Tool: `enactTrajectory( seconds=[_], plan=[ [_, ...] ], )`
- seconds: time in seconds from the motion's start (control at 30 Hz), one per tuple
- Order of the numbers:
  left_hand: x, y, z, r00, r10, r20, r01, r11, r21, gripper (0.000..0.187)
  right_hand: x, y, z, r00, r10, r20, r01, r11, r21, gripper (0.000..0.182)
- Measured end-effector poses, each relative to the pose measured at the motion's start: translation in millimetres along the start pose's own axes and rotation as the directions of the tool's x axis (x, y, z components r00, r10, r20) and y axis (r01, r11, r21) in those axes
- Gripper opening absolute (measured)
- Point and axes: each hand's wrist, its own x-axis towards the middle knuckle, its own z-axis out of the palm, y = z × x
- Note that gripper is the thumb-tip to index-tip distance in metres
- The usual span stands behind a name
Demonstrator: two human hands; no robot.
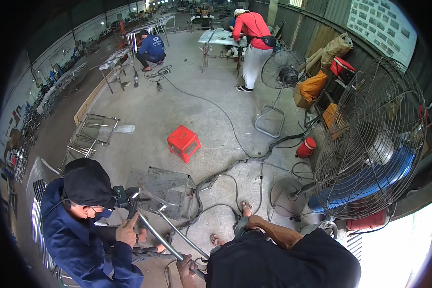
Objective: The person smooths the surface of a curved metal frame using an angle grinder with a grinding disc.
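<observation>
My left hand (187,267) is wrapped around a shiny bent metal tube frame (159,237) at the bottom of the view. The frame's two tubes slant up and left toward a co-worker. My right hand (255,222) rests by my knee, its fingers mostly hidden. Close beside me, the co-worker (81,216) in a navy jacket and black cap bends over the frame's far end. The co-worker's hand (126,234) is at the tube, and a black power tool (125,198) is right by the tube end.
A grey sheet-metal piece (170,188) lies on the floor ahead, near a red stool (183,140). Cables (211,178) snake across the floor. A large fan (369,139) stands at right, another fan (285,72) beyond. Two people (254,33) work farther off.
</observation>
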Motion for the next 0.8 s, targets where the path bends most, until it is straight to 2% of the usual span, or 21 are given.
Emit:
enactTrajectory(
  seconds=[0.43,0.73,0.8],
  plan=[
    [-11,6,14,1.0,0.03,0.007,-0.03,0.999,0.019,0.027,-8,4,1,0.998,0.013,-0.058,-0.01,0.999,0.046,0.062],
    [-7,5,7,1.0,-0.024,-0.013,0.024,0.999,0.034,0.025,-6,0,-4,0.994,0.016,-0.109,-0.008,0.997,0.074,0.062],
    [-4,4,4,1.0,-0.01,0.025,0.01,1.0,0.016,0.025,-7,1,-4,0.993,0.018,-0.116,-0.009,0.997,0.079,0.062]
  ],
)
